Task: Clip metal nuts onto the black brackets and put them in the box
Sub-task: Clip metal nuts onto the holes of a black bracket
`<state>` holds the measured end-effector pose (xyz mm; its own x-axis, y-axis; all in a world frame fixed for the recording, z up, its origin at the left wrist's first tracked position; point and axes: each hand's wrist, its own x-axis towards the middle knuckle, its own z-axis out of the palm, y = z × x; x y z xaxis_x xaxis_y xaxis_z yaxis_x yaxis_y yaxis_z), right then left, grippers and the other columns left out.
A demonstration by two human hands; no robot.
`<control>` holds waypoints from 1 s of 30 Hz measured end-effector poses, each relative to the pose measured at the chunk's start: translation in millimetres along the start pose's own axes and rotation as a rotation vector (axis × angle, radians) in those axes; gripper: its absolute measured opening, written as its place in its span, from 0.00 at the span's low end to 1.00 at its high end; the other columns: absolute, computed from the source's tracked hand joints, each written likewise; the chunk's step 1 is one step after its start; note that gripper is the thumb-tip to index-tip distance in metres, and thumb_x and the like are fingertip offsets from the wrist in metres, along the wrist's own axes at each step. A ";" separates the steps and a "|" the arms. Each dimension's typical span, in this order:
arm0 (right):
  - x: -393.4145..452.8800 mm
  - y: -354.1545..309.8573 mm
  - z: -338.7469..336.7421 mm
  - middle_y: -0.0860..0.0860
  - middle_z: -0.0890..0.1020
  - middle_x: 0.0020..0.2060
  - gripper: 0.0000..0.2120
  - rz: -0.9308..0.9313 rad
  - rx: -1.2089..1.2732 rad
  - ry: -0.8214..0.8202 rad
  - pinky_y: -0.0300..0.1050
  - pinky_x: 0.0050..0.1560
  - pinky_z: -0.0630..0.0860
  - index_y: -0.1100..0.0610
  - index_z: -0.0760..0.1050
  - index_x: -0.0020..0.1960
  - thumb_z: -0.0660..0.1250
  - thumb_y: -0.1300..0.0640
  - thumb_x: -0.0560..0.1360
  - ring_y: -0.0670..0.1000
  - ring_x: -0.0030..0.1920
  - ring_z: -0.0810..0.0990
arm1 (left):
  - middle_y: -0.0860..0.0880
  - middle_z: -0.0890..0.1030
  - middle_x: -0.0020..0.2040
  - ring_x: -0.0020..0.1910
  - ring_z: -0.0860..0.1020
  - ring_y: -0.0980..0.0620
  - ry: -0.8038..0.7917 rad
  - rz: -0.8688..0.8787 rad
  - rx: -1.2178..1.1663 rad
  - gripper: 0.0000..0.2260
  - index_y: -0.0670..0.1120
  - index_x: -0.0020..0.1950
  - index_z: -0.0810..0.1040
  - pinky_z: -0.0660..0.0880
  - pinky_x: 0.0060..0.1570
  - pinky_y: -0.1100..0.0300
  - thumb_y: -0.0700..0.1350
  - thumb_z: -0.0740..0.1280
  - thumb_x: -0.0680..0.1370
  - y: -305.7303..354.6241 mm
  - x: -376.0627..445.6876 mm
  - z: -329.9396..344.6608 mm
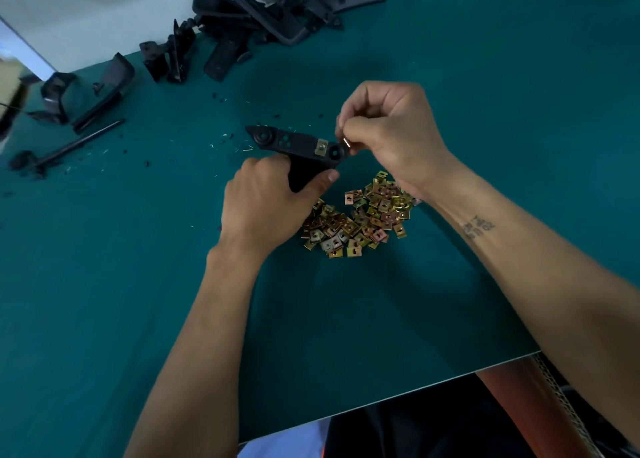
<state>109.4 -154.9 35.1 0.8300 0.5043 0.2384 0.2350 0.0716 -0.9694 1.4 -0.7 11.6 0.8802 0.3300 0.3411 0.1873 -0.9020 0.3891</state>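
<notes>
While the left hand [266,204] grips the lower stem of the black plastic bracket [294,146] with fingers and thumb curled round it, the bracket's long bar lies roughly left to right above the green table [346,319], one brass-coloured clip nut [322,146] already seated near its right end. Just beside that end, the right hand [391,128] pinches a small metal clip nut [346,143] between thumb and curled fingers, so I judge the coming push runs leftward along the bar. The heap of loose nuts [360,215] lies nearer the body; no box shows.

A teal table mat [519,111] covers the work surface, strewn near its middle with small black plastic crumbs [221,99] and pale slivers [247,148]; a white wall [86,4] rises behind it.
</notes>
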 end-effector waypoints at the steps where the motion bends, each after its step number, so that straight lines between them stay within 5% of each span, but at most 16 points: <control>1: -3.2 2.8 6.3 0.54 0.80 0.31 0.07 -0.029 -0.101 0.053 0.41 0.33 0.73 0.62 0.78 0.37 0.66 0.71 0.70 0.46 0.31 0.76 | 0.47 0.81 0.39 0.39 0.79 0.41 0.000 -0.006 0.039 0.32 0.48 0.47 0.83 0.70 0.34 0.54 0.74 0.57 0.70 3.2 -0.4 2.1; 7: -12.1 9.8 43.7 0.41 0.74 0.24 0.16 -0.021 -0.107 0.230 0.35 0.30 0.64 0.52 0.76 0.34 0.60 0.69 0.72 0.41 0.26 0.70 | 0.42 0.81 0.39 0.39 0.78 0.35 0.045 -0.027 0.115 0.30 0.45 0.41 0.79 0.70 0.35 0.52 0.72 0.57 0.68 7.3 -1.8 4.5; 10: -8.3 3.0 30.6 0.42 0.77 0.25 0.18 0.017 -0.185 0.052 0.38 0.28 0.68 0.50 0.78 0.35 0.60 0.68 0.74 0.41 0.27 0.71 | 0.44 0.82 0.39 0.39 0.79 0.36 0.053 -0.018 0.151 0.31 0.47 0.44 0.82 0.69 0.35 0.53 0.74 0.58 0.68 4.8 -1.3 2.9; 14: -6.6 -1.5 12.2 0.59 0.84 0.34 0.17 0.014 -0.249 -0.219 0.46 0.32 0.74 0.55 0.84 0.41 0.60 0.69 0.75 0.58 0.31 0.77 | 0.46 0.80 0.36 0.38 0.79 0.37 0.040 -0.015 0.123 0.27 0.51 0.44 0.83 0.67 0.35 0.55 0.74 0.64 0.70 3.6 -1.9 1.2; 19: -4.6 -4.5 1.0 0.46 0.87 0.45 0.16 0.036 -0.092 -0.393 0.35 0.51 0.77 0.53 0.85 0.52 0.61 0.68 0.82 0.42 0.48 0.83 | 0.46 0.83 0.40 0.41 0.80 0.38 0.052 -0.037 0.094 0.31 0.53 0.49 0.84 0.72 0.36 0.53 0.76 0.59 0.68 -4.0 -0.3 -0.6; 30: 1.1 0.0 -4.3 0.58 0.84 0.46 0.09 0.195 0.212 -0.218 0.43 0.57 0.80 0.63 0.82 0.52 0.66 0.72 0.79 0.53 0.49 0.83 | 0.50 0.84 0.41 0.43 0.81 0.42 0.042 -0.040 0.068 0.32 0.56 0.53 0.85 0.75 0.39 0.53 0.77 0.56 0.68 -9.3 3.0 -0.4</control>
<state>112.5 -158.1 35.6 0.7159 0.6963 0.0521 -0.0462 0.1217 -0.9915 2.1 8.8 9.3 0.8526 0.3764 0.3624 0.2525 -0.9040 0.3450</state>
